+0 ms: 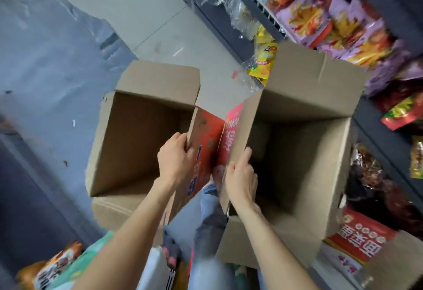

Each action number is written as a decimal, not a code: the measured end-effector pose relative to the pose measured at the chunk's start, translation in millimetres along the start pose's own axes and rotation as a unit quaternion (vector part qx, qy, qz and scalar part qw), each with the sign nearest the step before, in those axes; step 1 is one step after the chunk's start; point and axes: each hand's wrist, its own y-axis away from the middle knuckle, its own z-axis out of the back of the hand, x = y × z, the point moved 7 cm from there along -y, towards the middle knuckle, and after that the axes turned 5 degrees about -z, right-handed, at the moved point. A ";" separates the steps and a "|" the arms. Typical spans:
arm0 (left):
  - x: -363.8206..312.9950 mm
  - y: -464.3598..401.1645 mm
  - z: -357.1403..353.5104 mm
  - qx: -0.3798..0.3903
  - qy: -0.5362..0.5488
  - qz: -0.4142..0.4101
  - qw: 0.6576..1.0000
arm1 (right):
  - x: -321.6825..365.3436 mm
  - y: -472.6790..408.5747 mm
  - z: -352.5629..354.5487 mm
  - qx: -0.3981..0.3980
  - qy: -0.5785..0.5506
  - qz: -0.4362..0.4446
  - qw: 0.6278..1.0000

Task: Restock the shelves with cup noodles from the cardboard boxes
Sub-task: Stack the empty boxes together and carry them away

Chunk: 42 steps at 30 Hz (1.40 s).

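Two open cardboard boxes hang side by side above the floor, and I see no cup noodles inside either. My left hand [175, 159] grips the right wall of the left box [128, 143], whose outer side is printed red. My right hand [241, 178] grips the left wall of the right box [304, 152], which has pink and red print outside. The two held walls nearly touch between my hands. Both box floors lie in shadow.
Dark shelves [231, 26] on the right carry purple snack bags [338, 26], yellow bags [263, 60] and red packets [400, 115]. Grey tiled floor [142, 10] stretches behind the boxes. More snack packs [59, 264] lie at the bottom left. My jeans-clad leg [210, 232] shows below the boxes.
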 end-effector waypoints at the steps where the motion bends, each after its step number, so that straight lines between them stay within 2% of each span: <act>1: 3.0 1.8 18.7 -0.008 0.023 0.022 0.999 | 22.5 12.2 3.2 0.000 0.010 0.023 1.000; 4: 6.7 -3.8 72.2 -0.007 0.090 0.053 0.994 | 93.5 48.2 8.0 0.005 0.041 0.124 0.991; 8: 4.3 -33.4 149.0 -0.020 0.125 0.033 0.991 | 178.1 81.8 11.2 0.017 0.013 0.238 0.971; 12: 19.7 -71.2 215.5 -0.043 0.141 0.024 0.989 | 254.9 90.3 20.5 0.035 -0.007 0.302 0.953; 16: 48.8 -114.1 261.9 -0.032 0.169 0.048 0.984 | 331.2 74.9 22.4 0.070 -0.002 0.339 0.938; 19: 69.4 -166.1 305.8 -0.056 0.130 0.059 0.988 | 400.8 56.1 23.4 0.097 0.012 0.358 0.929; 21: 86.8 -207.7 336.1 -0.073 0.094 0.076 0.990 | 455.1 42.8 19.5 0.135 0.025 0.378 0.915; 24: 119.6 -269.1 381.7 -0.082 0.064 0.118 0.988 | 533.9 18.7 12.1 0.237 0.075 0.395 0.884; 26: 137.4 -302.5 414.7 -0.086 0.042 0.142 0.985 | 572.6 10.7 11.2 0.318 0.049 0.379 0.868; 28: 151.6 -331.4 444.2 -0.095 0.030 0.162 0.982 | 601.5 7.4 9.9 0.349 0.027 0.356 0.866; 32: 179.3 -400.4 481.3 -0.098 0.038 0.175 0.979 | 653.4 -13.9 -3.4 0.230 0.139 0.333 0.904; 34: 192.9 -443.5 491.1 -0.094 0.034 0.178 0.979 | 685.8 -36.7 -14.2 0.195 0.146 0.309 0.919; 38: 224.1 -542.5 492.0 -0.089 0.053 0.182 0.978 | 759.3 -106.2 -32.1 0.090 0.188 0.339 0.917; 42: 259.8 -652.7 476.6 -0.079 0.107 0.180 0.975 | 820.4 -200.5 -46.2 0.031 0.179 0.308 0.934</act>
